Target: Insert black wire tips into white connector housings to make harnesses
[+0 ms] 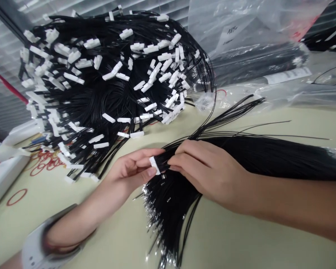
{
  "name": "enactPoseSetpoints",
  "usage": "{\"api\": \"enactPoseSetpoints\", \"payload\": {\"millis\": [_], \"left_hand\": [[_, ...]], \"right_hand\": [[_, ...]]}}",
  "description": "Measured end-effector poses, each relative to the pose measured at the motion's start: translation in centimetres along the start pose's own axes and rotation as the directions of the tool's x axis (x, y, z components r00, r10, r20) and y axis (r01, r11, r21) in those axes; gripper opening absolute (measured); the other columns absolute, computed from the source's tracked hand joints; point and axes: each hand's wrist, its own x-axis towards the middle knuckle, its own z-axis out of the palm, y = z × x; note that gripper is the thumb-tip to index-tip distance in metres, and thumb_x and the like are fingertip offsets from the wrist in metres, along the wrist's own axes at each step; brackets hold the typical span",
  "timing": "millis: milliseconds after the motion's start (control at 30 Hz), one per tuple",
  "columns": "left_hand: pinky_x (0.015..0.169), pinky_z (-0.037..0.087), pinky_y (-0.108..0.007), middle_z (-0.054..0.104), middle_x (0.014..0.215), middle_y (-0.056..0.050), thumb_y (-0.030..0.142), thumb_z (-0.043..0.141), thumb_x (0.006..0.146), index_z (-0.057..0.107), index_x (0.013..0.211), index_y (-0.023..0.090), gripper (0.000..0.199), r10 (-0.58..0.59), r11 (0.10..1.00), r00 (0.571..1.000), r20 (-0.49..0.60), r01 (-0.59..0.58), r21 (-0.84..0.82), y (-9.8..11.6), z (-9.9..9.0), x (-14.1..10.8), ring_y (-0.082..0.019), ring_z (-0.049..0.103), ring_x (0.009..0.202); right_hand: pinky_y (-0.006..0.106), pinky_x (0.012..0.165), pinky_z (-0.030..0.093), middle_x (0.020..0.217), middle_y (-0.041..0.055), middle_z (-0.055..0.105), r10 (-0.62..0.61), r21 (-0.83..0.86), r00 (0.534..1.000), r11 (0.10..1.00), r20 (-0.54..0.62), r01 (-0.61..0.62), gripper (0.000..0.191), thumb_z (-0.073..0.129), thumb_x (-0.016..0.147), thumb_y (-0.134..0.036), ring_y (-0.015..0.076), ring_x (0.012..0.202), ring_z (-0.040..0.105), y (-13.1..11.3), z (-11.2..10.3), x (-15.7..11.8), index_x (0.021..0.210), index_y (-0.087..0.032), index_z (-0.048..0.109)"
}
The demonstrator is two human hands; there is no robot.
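Wires (173,201), thin, black and tipped with silvery metal, fanned out in a thick bunch beneath our hands on the pale yellow-green tabletop (117,231). With our left hand (131,169) we held a small white plastic connector (154,165) pinched between thumb and fingers, the grip drawn in around it with no gap left. The connector sat above the wires' tips, near the middle of our view, with black strands running from it toward our right hand (210,170). That hand was curled, thumb and forefinger brought together on the strands just beside the connector; we could not tell how many were pinched. Around our left forearm we wore a pale grey band (42,243). Beyond our left hand rose a large coiled heap of black cables (100,93), bristling with white plastic connectors like the one we held. Thin red and yellow rubber loops (40,164) lay by its lower left edge, near a white open-topped box (8,175). Behind our right hand lay clear plastic bags (257,59), one bearing a white handwritten label (235,33), with dark bundles showing through.
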Motion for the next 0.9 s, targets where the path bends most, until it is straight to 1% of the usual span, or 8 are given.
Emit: {"api": "enactPoseSetpoints", "payload": {"millis": [100, 233, 367, 533, 600, 700, 800, 900], "left_hand": [[0.078, 0.042, -0.016, 0.068, 0.092, 0.002, 0.012, 0.055, 0.082, 0.058, 0.108, 0.022, 0.028, 0.041, 0.999, 0.999, 0.013, -0.04, -0.017, -0.1, -0.1, 0.1, -0.01, 0.059, 0.089], [0.069, 0.043, -0.015, 0.068, 0.086, 0.0, 0.016, 0.059, 0.08, 0.057, 0.11, 0.02, 0.031, 0.055, 0.998, 0.998, -0.016, -0.054, 0.037, -0.3, -0.3, 0.2, -0.01, 0.06, 0.078], [0.071, 0.043, -0.017, 0.068, 0.086, 0.0, 0.016, 0.06, 0.079, 0.058, 0.109, 0.019, 0.03, 0.066, 0.997, 0.998, -0.023, -0.065, 0.044, -0.3, -0.3, 0.2, -0.011, 0.059, 0.079], [0.073, 0.043, -0.016, 0.069, 0.085, 0.0, 0.015, 0.058, 0.081, 0.058, 0.108, 0.02, 0.028, 0.083, 0.996, 0.997, -0.006, -0.083, 0.023, -0.3, -0.4, 0.4, -0.01, 0.06, 0.077], [0.075, 0.043, -0.017, 0.069, 0.088, -0.001, 0.015, 0.058, 0.081, 0.057, 0.108, 0.02, 0.028, 0.085, 0.996, 0.996, -0.005, -0.084, 0.027, -0.4, -0.5, 0.4, -0.01, 0.061, 0.08], [0.077, 0.043, -0.015, 0.069, 0.091, -0.001, 0.014, 0.057, 0.081, 0.057, 0.109, 0.02, 0.028, 0.101, 0.995, 0.995, 0.011, -0.102, 0.017, -0.5, -0.5, 0.3, -0.01, 0.06, 0.085], [0.074, 0.043, -0.014, 0.069, 0.089, -0.001, 0.014, 0.057, 0.081, 0.057, 0.109, 0.019, 0.028, 0.113, 0.993, 0.993, 0.014, -0.113, 0.024, -0.5, -0.6, 0.3, -0.009, 0.06, 0.083], [0.075, 0.044, -0.015, 0.069, 0.09, -0.001, 0.014, 0.056, 0.082, 0.057, 0.109, 0.02, 0.027, 0.113, 0.993, 0.993, 0.026, -0.114, 0.036, -0.4, -0.6, 0.3, -0.01, 0.061, 0.083]], "right_hand": [[0.028, 0.062, 0.035, 0.075, 0.0057, 0.054, -0.049, -0.005, 0.999, 0.999, 0.013, 0.049, 0.018, 0.045, 0.084, -0.016, 0.0127, 0.069, 0.044, -0.3, -0.3, 0.1, 0.083, -0.012, 0.062], [0.028, 0.057, 0.029, 0.068, 0.003, 0.051, -0.197, 0.005, 0.973, 0.98, 0.124, 0.198, 0.019, 0.044, 0.084, -0.017, 0.0128, 0.064, 0.041, -1.0, -0.3, 0.1, 0.076, -0.013, 0.061], [0.029, 0.059, 0.027, 0.071, 0.003, 0.049, -0.17, -0.017, 0.959, 0.984, 0.228, 0.178, 0.015, 0.043, 0.08, -0.008, 0.0135, 0.065, 0.038, -1.1, -0.5, 0.2, 0.071, -0.014, 0.054], [0.03, 0.063, 0.03, 0.082, 0.0071, 0.049, -0.176, -0.05, 0.921, 0.977, 0.347, 0.206, 0.015, 0.042, 0.076, -0.004, 0.0165, 0.071, 0.039, -0.8, -1.3, 0.6, 0.085, -0.011, 0.052], [0.03, 0.065, 0.032, 0.082, 0.0071, 0.05, -0.149, -0.014, 0.924, 0.986, 0.352, 0.165, 0.017, 0.041, 0.075, -0.002, 0.0162, 0.072, 0.041, -0.6, -1.5, 0.8, 0.086, -0.01, 0.052], [0.029, 0.067, 0.034, 0.08, 0.0051, 0.051, -0.06, 0.066, 0.933, 0.997, 0.355, 0.039, 0.016, 0.042, 0.077, -0.004, 0.0146, 0.073, 0.044, -0.5, -1.5, 1.1, 0.086, -0.011, 0.054], [0.028, 0.066, 0.034, 0.075, 0.0009, 0.051, 0.047, 0.17, 0.936, 0.979, 0.35, -0.113, 0.012, 0.045, 0.082, -0.014, 0.0118, 0.071, 0.046, -0.5, -1.6, 1.5, 0.082, -0.015, 0.057], [0.026, 0.063, 0.033, 0.067, -0.0036, 0.05, 0.123, 0.297, 0.923, 0.924, 0.364, -0.24, 0.016, 0.051, 0.082, -0.028, 0.0085, 0.065, 0.046, -0.8, -1.8, 1.7, 0.07, -0.018, 0.057]]}}
